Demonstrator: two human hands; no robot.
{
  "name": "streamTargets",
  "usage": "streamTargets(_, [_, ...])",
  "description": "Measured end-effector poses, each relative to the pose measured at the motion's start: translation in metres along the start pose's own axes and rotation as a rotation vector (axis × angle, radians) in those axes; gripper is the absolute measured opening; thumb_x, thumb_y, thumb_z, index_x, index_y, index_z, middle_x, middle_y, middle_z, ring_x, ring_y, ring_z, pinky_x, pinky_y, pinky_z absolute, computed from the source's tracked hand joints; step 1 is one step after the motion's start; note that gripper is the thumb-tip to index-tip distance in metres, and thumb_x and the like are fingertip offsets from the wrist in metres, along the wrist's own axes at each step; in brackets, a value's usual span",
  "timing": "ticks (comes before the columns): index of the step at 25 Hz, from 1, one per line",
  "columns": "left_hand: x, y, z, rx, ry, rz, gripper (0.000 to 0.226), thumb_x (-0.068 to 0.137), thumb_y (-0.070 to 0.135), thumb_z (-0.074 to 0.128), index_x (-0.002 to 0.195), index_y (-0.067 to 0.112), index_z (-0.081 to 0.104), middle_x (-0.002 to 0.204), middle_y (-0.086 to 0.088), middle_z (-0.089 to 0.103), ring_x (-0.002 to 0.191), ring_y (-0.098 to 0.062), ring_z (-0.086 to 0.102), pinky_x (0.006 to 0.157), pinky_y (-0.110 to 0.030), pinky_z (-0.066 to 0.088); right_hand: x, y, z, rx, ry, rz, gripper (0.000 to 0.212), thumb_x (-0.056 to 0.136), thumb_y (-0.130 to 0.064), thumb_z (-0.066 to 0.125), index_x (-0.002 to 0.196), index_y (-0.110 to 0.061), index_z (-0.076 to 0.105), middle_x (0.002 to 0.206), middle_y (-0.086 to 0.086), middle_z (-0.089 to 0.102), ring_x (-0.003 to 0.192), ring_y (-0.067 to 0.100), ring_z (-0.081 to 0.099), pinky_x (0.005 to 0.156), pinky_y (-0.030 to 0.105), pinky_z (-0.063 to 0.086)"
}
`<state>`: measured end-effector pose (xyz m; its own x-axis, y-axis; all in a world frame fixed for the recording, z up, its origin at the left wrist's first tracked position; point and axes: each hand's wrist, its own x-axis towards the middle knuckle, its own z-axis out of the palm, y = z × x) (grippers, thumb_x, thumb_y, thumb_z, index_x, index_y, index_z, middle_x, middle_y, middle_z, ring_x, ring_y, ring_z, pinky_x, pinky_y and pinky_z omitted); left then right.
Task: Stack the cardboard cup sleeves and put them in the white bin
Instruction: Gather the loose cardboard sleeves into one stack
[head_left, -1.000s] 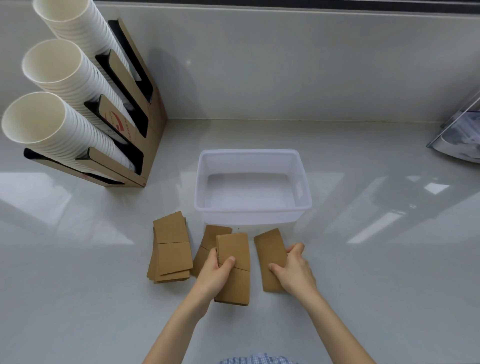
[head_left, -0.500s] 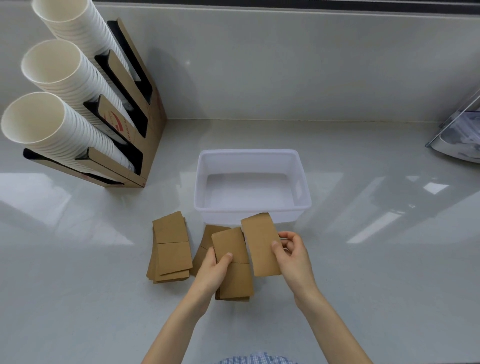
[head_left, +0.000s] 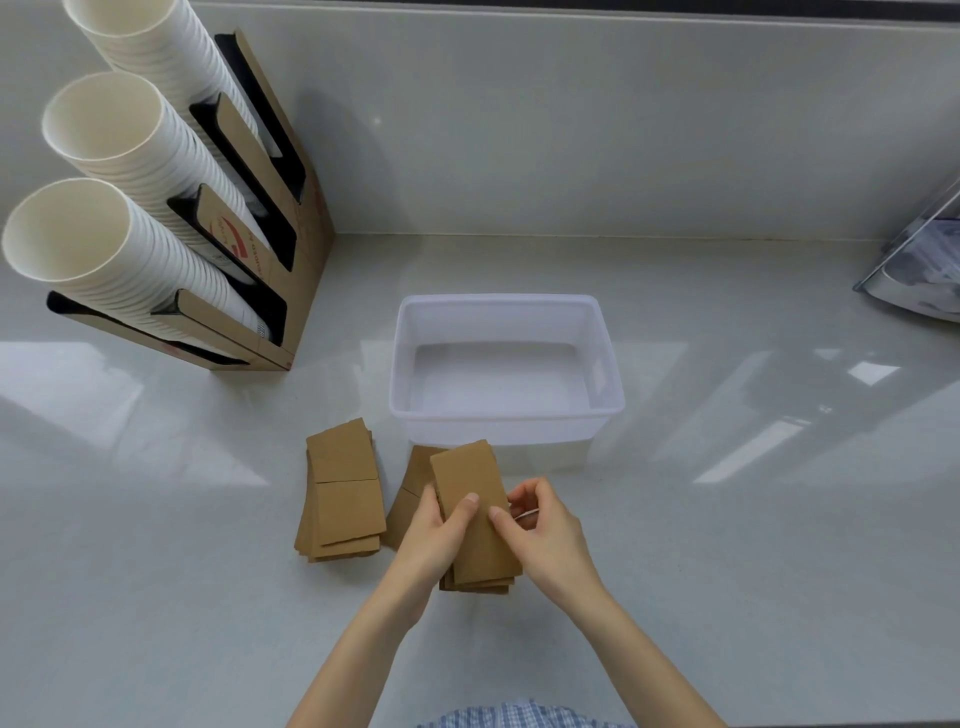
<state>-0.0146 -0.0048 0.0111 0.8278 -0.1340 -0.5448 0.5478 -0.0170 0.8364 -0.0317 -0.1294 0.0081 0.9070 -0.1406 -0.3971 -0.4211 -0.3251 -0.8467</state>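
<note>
Holding sleeve stack (head_left: 475, 512) w/ both hands, edges flush.

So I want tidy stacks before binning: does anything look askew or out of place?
Yes. The left pile of sleeves is fanned, edges unaligned. One sleeve lies partly under the stack that both hands hold. The white bin holds nothing.

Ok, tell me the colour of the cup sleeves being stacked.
Plain kraft brown cup sleeves, no print visible; the head view shows them.
</note>
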Motion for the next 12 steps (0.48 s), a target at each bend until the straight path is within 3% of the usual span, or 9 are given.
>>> streamTargets(8, [-0.004, 0.008, -0.013, 0.007, 0.090, 0.028, 0.026, 0.091, 0.025, 0.046, 0.117, 0.027, 0.040, 0.103, 0.009, 0.056, 0.092, -0.007, 0.057, 0.068, -0.024, 0.050, 0.009, -0.008, 0.007, 0.013, -0.064, -0.023, 0.010, 0.092, -0.027, 0.047, 0.090, -0.018, 0.051, 0.081, -0.007, 0.056, 0.074, 0.008, 0.055, 0.066, 0.021, 0.046])
streamTargets(12, [-0.008, 0.021, -0.027, 0.029, 0.184, 0.078, 0.026, 0.091, 0.024, 0.047, 0.116, 0.023, 0.042, 0.094, 0.012, 0.055, 0.084, -0.003, 0.055, 0.060, -0.020, 0.047, 0.023, -0.003, 0.016, -0.144, -0.086, -0.078, 0.024, 0.094, -0.020, 0.038, 0.112, -0.017, 0.055, 0.094, 0.001, 0.056, 0.084, 0.015, 0.055, 0.070, 0.021, 0.042])
